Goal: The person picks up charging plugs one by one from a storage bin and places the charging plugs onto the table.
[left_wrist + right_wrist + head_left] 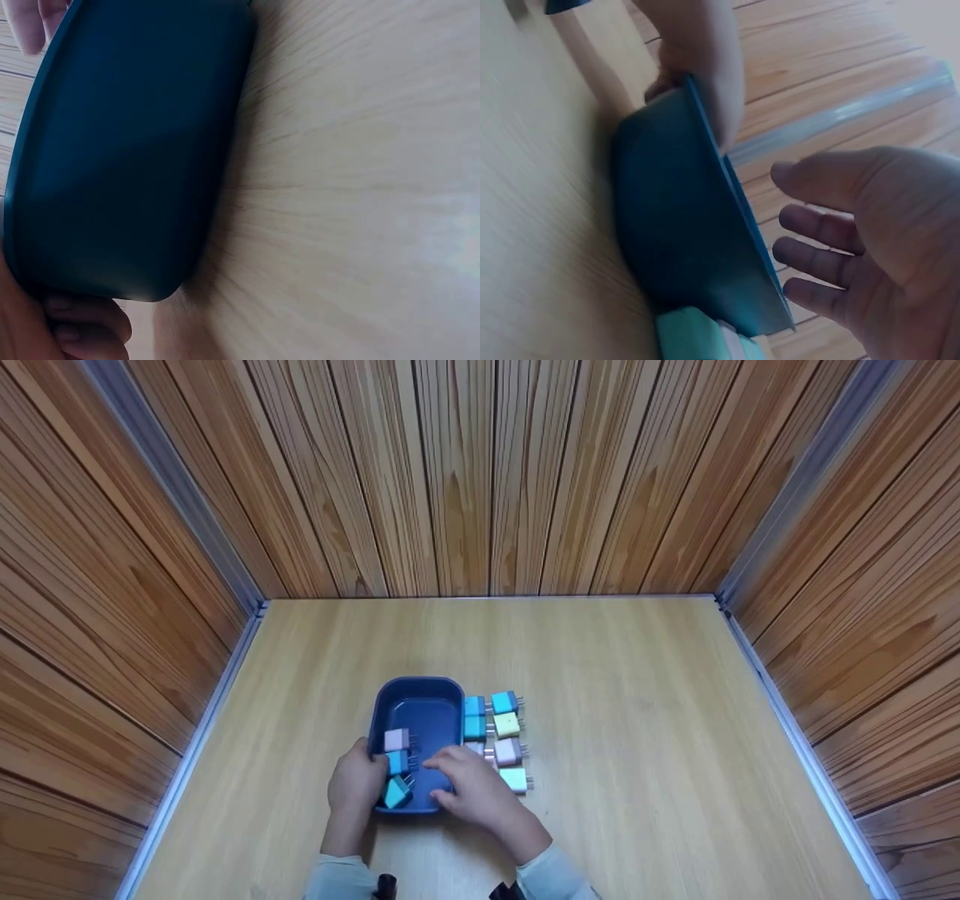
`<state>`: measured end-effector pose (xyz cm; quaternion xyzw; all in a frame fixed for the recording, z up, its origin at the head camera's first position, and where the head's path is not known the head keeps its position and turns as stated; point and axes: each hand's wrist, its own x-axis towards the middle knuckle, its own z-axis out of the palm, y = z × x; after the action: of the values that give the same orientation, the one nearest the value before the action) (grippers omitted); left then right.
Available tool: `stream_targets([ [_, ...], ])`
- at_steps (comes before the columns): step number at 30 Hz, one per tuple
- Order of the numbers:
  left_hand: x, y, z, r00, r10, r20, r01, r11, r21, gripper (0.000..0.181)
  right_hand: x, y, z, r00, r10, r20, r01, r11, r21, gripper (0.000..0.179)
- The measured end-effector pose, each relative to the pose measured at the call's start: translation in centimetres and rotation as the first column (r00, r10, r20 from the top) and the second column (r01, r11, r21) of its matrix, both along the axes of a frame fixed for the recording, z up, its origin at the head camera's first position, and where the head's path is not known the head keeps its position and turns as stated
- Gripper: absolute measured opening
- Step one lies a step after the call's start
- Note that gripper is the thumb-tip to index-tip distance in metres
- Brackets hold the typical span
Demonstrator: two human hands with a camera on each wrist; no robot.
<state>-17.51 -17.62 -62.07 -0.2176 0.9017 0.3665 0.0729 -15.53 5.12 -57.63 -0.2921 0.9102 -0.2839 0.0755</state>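
Observation:
A dark blue plastic bin [429, 724] stands on the table, its outer wall filling much of the left wrist view. My left hand [355, 780] grips its left rim, thumb over the edge. Inside along that side lie three small plug adapters with metal prongs: a pale pink plug [397, 739], a blue plug [396, 763] and a tilted teal plug [397, 792]. My right hand [480, 789] is over the bin's right side, fingers apart and slightly bent, holding nothing. In the right wrist view, the right hand's palm [900, 255] faces the bin with nothing in it.
Right of the bin, several more plugs stand in two columns, among them a blue plug [504, 703], a yellow plug [507, 725], a pink plug [508, 751] and a mint plug [514, 780]. My right hand partly covers some. Wood-panelled walls [480, 480] enclose the table [637, 720].

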Motion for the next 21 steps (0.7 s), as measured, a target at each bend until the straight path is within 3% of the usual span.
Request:
stream_targets([
  [8,0.0,0.0,-0.2,1.0,-0.003,0.012,0.003,1.0,0.003,0.037,-0.3,-1.5,-0.7,0.999,0.018,0.039,-0.021,0.996,0.087,0.045],
  [15,-0.1,0.0,-0.3,1.0,0.001,0.023,-0.001,1.0,0.013,0.033,-0.4,-2.3,-0.9,0.996,0.029,0.083,-0.037,0.994,0.105,0.047],
  [21,-0.1,0.0,-0.3,1.0,0.008,0.013,-0.008,1.0,0.009,0.033,-0.8,-3.1,-0.9,0.996,0.071,0.061,-0.079,0.987,0.14,0.048],
])
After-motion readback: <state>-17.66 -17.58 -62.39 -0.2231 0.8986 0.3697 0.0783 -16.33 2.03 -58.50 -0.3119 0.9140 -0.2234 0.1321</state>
